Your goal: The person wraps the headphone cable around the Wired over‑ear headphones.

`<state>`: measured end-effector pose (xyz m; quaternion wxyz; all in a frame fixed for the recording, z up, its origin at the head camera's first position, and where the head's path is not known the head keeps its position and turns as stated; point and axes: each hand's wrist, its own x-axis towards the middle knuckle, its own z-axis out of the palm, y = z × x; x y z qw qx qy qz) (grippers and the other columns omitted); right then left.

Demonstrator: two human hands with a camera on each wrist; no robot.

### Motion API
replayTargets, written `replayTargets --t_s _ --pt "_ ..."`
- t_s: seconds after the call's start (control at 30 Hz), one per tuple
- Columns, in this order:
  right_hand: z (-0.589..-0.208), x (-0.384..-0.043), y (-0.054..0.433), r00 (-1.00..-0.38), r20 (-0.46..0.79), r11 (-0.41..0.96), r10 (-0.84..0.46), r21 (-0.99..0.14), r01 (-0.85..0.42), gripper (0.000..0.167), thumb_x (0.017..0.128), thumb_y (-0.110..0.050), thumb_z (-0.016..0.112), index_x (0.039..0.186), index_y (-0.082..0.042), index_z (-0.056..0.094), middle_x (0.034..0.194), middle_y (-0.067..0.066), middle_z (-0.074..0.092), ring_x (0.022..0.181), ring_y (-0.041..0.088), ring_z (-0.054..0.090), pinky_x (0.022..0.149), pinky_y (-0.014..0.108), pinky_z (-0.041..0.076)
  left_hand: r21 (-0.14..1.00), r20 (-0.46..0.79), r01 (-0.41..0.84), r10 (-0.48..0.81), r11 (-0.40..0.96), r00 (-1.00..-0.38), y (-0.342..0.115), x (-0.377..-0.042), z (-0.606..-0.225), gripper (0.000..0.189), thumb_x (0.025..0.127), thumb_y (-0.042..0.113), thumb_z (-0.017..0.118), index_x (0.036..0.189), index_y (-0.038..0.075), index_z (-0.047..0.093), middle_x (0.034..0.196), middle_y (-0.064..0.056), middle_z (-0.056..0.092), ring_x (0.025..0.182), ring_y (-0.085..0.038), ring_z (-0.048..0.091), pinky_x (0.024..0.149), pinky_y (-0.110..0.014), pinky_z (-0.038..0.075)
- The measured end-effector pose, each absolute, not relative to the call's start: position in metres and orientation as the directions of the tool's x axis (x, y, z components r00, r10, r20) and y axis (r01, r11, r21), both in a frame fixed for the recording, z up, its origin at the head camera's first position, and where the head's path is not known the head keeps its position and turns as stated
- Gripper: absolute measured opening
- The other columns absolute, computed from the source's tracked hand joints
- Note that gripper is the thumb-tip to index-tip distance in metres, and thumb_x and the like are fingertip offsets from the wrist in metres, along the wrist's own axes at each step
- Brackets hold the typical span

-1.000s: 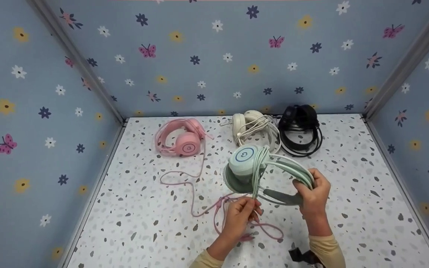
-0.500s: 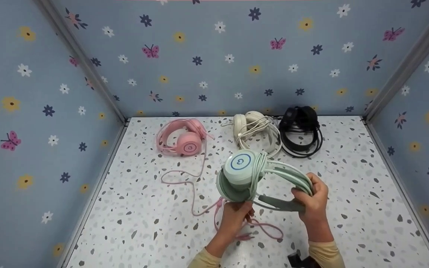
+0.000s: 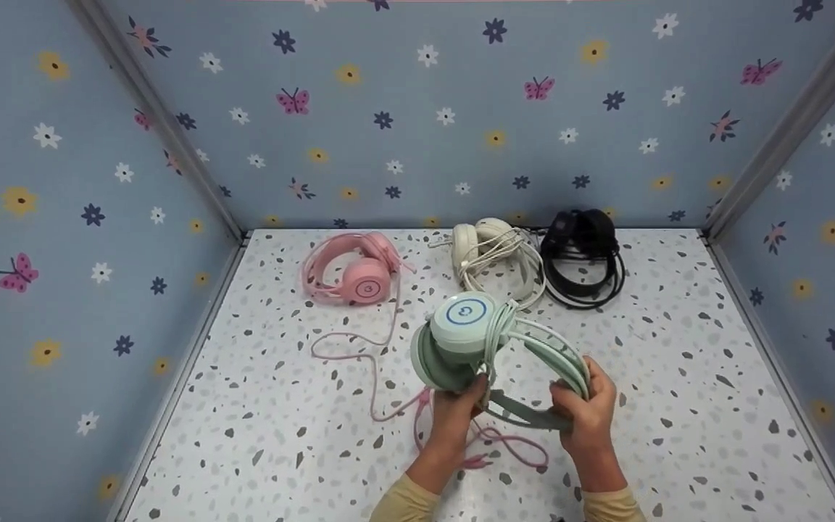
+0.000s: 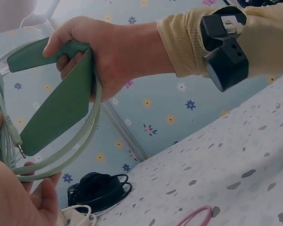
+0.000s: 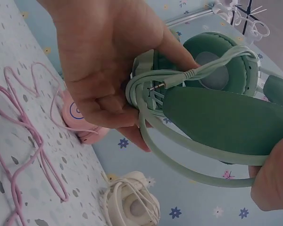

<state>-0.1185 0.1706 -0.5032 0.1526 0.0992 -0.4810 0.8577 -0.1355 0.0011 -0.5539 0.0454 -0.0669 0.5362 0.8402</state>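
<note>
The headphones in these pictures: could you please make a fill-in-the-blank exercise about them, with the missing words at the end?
The right hand grips the ____ of the green headphones.
Along the back, the white headphones lie between the pink headphones and the ____ headphones.
The loose cable on the table is ____.

Missing words: headband; black; pink.

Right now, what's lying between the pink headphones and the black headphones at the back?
The white headphones, closer to the black headphones than to the pink headphones; the head view shows this.
</note>
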Motion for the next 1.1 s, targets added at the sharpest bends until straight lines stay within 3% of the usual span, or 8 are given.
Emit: replayTargets --t_s 0.17,0.37,0.5,0.73,0.9,1.1 --pt "-0.509 -0.115 0.164 -0.919 0.333 -0.5 0.212 -0.771 -0.395 0.03 0.075 0.024 0.045 0.095 0.003 0.055 0.054 -0.001 0.029 0.044 0.018 0.014 0.036 0.035 0.012 0.911 -0.154 -0.109 -0.084 -0.398 -0.984 0.005 -0.143 -0.55 0.021 0.087 0.023 0.074 0.091 0.008 0.06 0.071 0.0 0.055 0.065 -0.012 0.053 0.064 -0.027 0.044" --pt "-0.514 -0.115 0.167 -0.891 0.376 -0.536 0.253 -0.712 -0.453 0.027 0.077 0.024 0.041 0.089 0.003 0.052 0.055 0.004 0.019 0.044 0.016 0.011 0.035 0.033 0.009 0.902 -0.202 -0.207 0.054 -0.378 -0.978 -0.001 -0.139 -0.552 0.041 0.091 0.027 0.069 0.118 0.001 0.056 0.093 -0.005 0.061 0.082 -0.019 0.064 0.079 -0.034 0.048" --pt "-0.516 -0.117 0.172 -0.896 0.359 -0.574 0.262 -0.689 -0.444 0.026 0.079 0.023 0.041 0.085 0.0 0.05 0.056 0.003 0.02 0.046 0.014 0.012 0.037 0.031 0.01 0.874 -0.194 -0.247 0.166 -0.418 -0.967 -0.007 -0.137 -0.556 0.044 0.094 0.027 0.065 0.124 -0.002 0.051 0.1 -0.006 0.06 0.09 -0.019 0.062 0.087 -0.039 0.046" --pt "-0.517 -0.121 0.177 -0.896 0.345 -0.612 0.28 -0.655 -0.443 0.026 0.082 0.024 0.041 0.079 -0.002 0.045 0.057 0.003 0.02 0.046 0.014 0.012 0.04 0.03 0.011 0.834 -0.151 -0.272 0.274 -0.481 -0.95 -0.014 -0.137 -0.563 0.053 0.096 0.022 0.059 0.137 -0.004 0.038 0.112 -0.008 0.056 0.099 -0.022 0.059 0.089 -0.038 0.043" --pt "-0.515 -0.129 0.184 -0.888 0.281 -0.557 0.365 -0.698 -0.449 0.023 0.086 0.02 0.049 0.078 -0.002 0.044 0.057 0.002 0.025 0.048 0.015 0.015 0.043 0.03 0.013 0.855 -0.226 -0.317 0.254 -0.411 -0.94 -0.019 -0.138 -0.57 0.044 0.098 0.024 0.056 0.129 -0.003 0.043 0.108 -0.011 0.06 0.096 -0.03 0.065 0.078 -0.03 0.045" --pt "-0.514 -0.144 0.194 -0.829 0.163 -0.459 0.535 -0.767 -0.448 0.024 0.086 0.011 0.065 0.077 -0.001 0.046 0.056 -0.002 0.038 0.043 0.008 0.031 0.042 0.026 0.02 0.859 -0.313 -0.388 0.257 -0.335 -0.914 -0.025 -0.134 -0.579 0.026 0.099 0.021 0.054 0.114 0.0 0.052 0.094 -0.009 0.061 0.078 -0.019 0.064 0.069 -0.025 0.044"
